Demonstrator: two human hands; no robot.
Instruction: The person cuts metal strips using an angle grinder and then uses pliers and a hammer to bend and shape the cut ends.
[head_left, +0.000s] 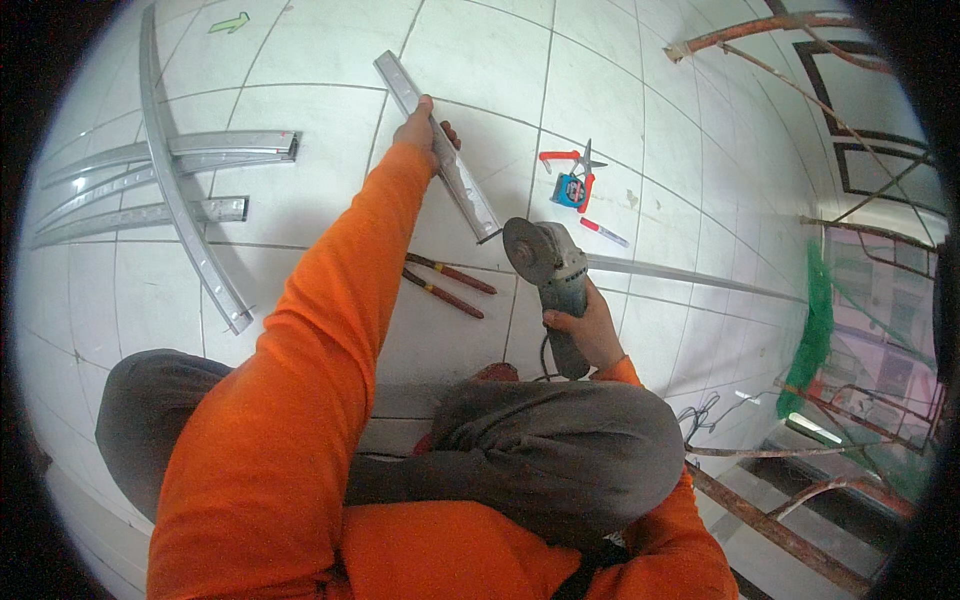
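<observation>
My left hand [424, 135] is stretched forward, its fingers wrapped around a short silver metal channel [465, 195] that slants down toward the right. In my right hand [595, 330] is an angle grinder [563, 290], gripped by its dark body. Its cutting disc [526, 250] points up and stands just right of the channel's near end, apart from it as far as I can see. Below the channel, pincers [450, 285] with reddish-brown handles lie on the floor, their jaws hidden behind my left forearm.
Several longer metal channels [185, 215] lie at the left. Red-handled snips [585, 165], a blue tape measure [569, 190] and a red-and-white marker [604, 233] rest on the white tiles [320, 60]. A long metal strip [700, 280] runs rightward. Rusty scaffolding [780, 530] and green netting [815, 320] stand at the right.
</observation>
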